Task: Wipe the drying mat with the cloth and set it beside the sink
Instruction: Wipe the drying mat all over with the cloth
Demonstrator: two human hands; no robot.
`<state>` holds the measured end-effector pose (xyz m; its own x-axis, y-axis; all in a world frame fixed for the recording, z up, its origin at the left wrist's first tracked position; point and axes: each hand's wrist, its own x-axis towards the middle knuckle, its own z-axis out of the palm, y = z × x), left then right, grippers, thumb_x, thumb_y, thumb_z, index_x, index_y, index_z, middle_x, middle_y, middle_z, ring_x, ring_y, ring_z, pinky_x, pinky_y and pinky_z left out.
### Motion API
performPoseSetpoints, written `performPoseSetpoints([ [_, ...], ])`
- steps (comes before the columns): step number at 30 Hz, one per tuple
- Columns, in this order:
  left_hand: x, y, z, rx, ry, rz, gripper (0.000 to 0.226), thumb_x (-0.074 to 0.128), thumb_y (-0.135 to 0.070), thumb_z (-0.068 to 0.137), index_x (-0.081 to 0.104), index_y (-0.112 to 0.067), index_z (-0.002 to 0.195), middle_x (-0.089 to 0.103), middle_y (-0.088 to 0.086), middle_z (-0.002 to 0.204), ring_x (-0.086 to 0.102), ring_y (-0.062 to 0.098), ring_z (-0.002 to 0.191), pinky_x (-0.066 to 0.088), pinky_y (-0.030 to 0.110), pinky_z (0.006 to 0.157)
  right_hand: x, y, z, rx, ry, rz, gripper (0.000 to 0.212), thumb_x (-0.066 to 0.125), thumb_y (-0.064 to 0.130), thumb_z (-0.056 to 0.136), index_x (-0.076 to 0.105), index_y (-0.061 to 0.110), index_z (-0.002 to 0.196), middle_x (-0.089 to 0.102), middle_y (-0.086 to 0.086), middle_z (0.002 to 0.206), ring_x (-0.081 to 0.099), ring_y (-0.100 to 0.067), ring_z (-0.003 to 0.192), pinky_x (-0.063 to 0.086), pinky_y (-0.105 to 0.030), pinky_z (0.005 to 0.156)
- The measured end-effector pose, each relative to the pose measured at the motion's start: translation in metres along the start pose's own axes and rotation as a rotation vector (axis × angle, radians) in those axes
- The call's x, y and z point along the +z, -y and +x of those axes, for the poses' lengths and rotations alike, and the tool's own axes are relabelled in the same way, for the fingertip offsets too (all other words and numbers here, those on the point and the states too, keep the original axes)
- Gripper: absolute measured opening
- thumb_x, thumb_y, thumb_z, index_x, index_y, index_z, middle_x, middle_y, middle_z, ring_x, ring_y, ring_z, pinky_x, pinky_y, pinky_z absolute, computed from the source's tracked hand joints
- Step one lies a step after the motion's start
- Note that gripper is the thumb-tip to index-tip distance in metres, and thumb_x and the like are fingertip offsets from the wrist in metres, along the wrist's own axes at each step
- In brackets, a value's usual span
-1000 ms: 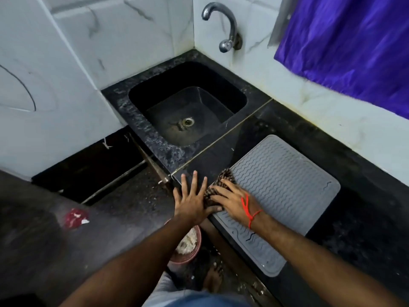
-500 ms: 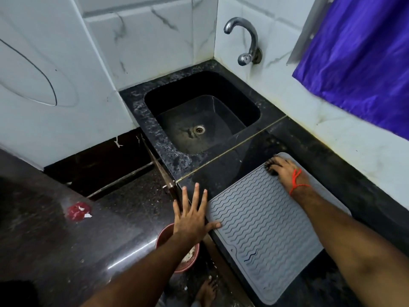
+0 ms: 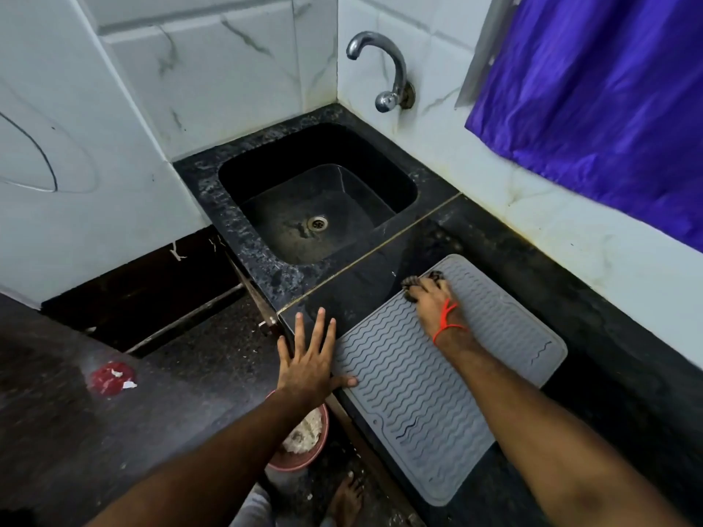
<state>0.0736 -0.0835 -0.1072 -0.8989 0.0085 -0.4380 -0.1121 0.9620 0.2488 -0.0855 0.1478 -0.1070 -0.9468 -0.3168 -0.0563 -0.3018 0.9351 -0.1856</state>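
Observation:
A grey ribbed drying mat (image 3: 430, 382) lies flat on the black counter (image 3: 608, 374), just right of the black sink (image 3: 319, 207). My right hand (image 3: 431, 304), with a red thread at the wrist, presses a dark patterned cloth (image 3: 412, 283) onto the mat's far left corner; the hand covers most of the cloth. My left hand (image 3: 308, 359) lies flat with fingers spread on the counter's front corner, its thumb touching the mat's near left edge.
A curved metal tap (image 3: 384, 70) juts from the tiled wall above the sink. A purple curtain (image 3: 601, 93) hangs at the right. Below the counter edge stands a pink bucket (image 3: 304, 443) beside a bare foot (image 3: 346, 496). A red scrap (image 3: 112, 378) lies on the lower left slab.
My right hand swept the cloth from the mat's near left corner up to its far end, then slid slightly left along that far edge. My left hand stayed planted.

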Motion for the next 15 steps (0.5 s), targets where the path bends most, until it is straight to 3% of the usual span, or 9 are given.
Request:
performPoseSetpoints([
  [4,-0.002,-0.001,-0.002,-0.004,-0.014,-0.054,0.129,0.046,-0.088,0.071,-0.028,-0.020,0.152,-0.049,-0.006,0.151,-0.049,0.030,0.135,-0.012,0.067,0.111,0.005,0.041,-0.034,-0.238,-0.051,0.018,0.047,0.026,0.022,0.085,0.068,0.021,0.107,0.063,-0.001,0.119,0.054,-0.036,0.105,0.044,-0.042,0.098],
  [6,-0.003,-0.002,-0.003,-0.019,-0.030,-0.077,0.135,0.048,-0.089,0.068,-0.032,-0.019,0.150,-0.048,-0.006,0.151,-0.048,0.029,0.136,-0.012,0.065,0.112,0.013,0.067,-0.057,-0.389,-0.058,-0.029,0.035,0.042,0.017,0.083,0.066,0.022,0.108,0.060,0.002,0.121,0.053,-0.030,0.103,0.045,-0.040,0.097],
  [9,-0.002,-0.001,-0.004,-0.054,-0.052,-0.068,0.137,0.057,-0.081,0.072,-0.036,-0.015,0.147,-0.048,-0.004,0.151,-0.046,0.031,0.137,-0.007,0.069,0.114,0.024,0.108,-0.087,-0.625,-0.025,-0.077,0.026,0.064,0.026,0.081,0.064,0.022,0.106,0.056,0.001,0.119,0.052,-0.026,0.100,0.047,-0.040,0.094],
  [11,0.000,0.000,-0.004,-0.075,-0.058,-0.078,0.136,0.061,-0.075,0.074,-0.037,-0.015,0.147,-0.047,-0.004,0.152,-0.045,0.032,0.138,0.001,0.071,0.115,0.029,0.113,-0.092,-0.671,-0.023,-0.053,0.020,0.062,0.025,0.085,0.063,0.021,0.105,0.054,0.000,0.119,0.051,-0.025,0.100,0.048,-0.040,0.091],
  [15,-0.002,0.000,-0.002,-0.079,-0.030,-0.113,0.143,0.053,-0.091,0.061,-0.037,-0.020,0.147,-0.047,-0.007,0.152,-0.048,0.030,0.135,-0.008,0.068,0.112,0.025,0.077,-0.066,-0.825,-0.017,-0.097,0.022,0.050,0.022,0.093,0.059,0.026,0.113,0.050,0.002,0.129,0.046,-0.021,0.111,0.044,-0.033,0.092],
])
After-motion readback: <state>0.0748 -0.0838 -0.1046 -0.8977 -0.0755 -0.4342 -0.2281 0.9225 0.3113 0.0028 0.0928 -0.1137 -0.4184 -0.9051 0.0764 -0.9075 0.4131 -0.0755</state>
